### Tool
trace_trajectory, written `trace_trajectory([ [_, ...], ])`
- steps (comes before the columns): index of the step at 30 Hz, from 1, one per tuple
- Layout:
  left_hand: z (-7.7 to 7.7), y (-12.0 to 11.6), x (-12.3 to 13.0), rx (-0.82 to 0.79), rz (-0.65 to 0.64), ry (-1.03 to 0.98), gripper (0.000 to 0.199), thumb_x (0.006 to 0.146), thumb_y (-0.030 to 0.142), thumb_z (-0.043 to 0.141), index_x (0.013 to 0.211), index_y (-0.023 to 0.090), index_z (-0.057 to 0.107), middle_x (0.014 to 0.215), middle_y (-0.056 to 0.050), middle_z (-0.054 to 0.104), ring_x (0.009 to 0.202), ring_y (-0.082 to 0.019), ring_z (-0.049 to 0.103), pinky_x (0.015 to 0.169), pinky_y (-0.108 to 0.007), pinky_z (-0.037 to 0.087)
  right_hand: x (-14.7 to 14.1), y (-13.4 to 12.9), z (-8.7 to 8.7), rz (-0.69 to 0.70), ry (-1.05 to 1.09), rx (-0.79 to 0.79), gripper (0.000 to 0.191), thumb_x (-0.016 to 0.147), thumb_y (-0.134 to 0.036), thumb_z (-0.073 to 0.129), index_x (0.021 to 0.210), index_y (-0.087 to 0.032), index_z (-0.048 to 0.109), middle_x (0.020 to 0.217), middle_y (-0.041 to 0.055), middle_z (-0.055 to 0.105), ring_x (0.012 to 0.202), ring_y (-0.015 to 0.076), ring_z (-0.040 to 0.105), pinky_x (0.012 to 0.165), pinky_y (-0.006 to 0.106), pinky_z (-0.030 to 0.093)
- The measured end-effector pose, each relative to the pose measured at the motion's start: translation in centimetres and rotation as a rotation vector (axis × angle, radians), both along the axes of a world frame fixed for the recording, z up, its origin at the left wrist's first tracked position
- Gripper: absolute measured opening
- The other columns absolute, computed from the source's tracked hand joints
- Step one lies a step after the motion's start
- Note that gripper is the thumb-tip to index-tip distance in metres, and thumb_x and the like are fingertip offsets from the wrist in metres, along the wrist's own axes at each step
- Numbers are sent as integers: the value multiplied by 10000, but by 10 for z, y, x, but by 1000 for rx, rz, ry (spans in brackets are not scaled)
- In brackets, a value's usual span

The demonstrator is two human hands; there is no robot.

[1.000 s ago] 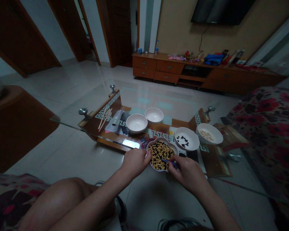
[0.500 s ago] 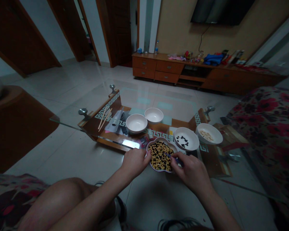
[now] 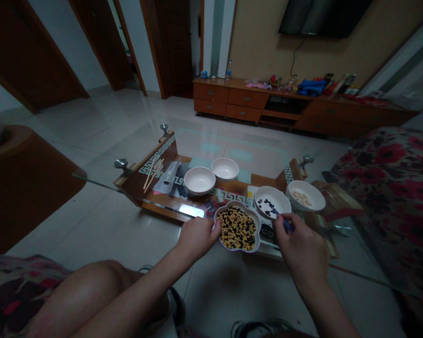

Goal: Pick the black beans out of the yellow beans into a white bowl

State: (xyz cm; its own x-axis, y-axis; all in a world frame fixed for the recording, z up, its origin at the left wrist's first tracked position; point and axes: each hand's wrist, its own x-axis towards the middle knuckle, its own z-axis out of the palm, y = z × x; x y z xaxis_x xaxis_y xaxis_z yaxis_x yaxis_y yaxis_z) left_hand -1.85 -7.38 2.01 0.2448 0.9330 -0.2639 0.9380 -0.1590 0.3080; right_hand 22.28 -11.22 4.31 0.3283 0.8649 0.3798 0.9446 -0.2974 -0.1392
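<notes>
My left hand (image 3: 199, 236) grips the left rim of a scalloped bowl (image 3: 256, 234) filled with mixed yellow and black beans. In my right hand (image 3: 299, 239) is a slim purple tool (image 3: 288, 225), perhaps tweezers, pinched between thumb and fingers. Its tip reaches into a white bowl (image 3: 280, 202) that has several black beans in it. Right of that, another white bowl (image 3: 317, 199) holds pale pieces. Two more white bowls, one nearer (image 3: 199, 180) and one farther back (image 3: 225, 169), have nothing visible inside.
Everything stands on a glass table (image 3: 102, 162) with a wooden shelf beneath. A pair of chopsticks (image 3: 153, 176) lies at the left. A floral-covered seat (image 3: 391, 188) is at the right. A low cabinet (image 3: 246, 98) lines the far wall.
My right hand and the purple tool have moved right, from the scalloped bowl over to the white bowl with black beans. My left hand has stayed on the rim.
</notes>
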Motion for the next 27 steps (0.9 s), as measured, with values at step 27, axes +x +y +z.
trace_trajectory([
  [27, 2, 0, 0, -25, 1, 0, 634, 1047, 533, 279, 889, 212, 803, 874, -108, 781, 820, -245, 729, 715, -314, 494, -12, -1, -16, 334, 232, -4, 369, 969, -484, 477, 941, -223, 737, 708, 50, 746, 597, 202, 686, 569, 278, 404],
])
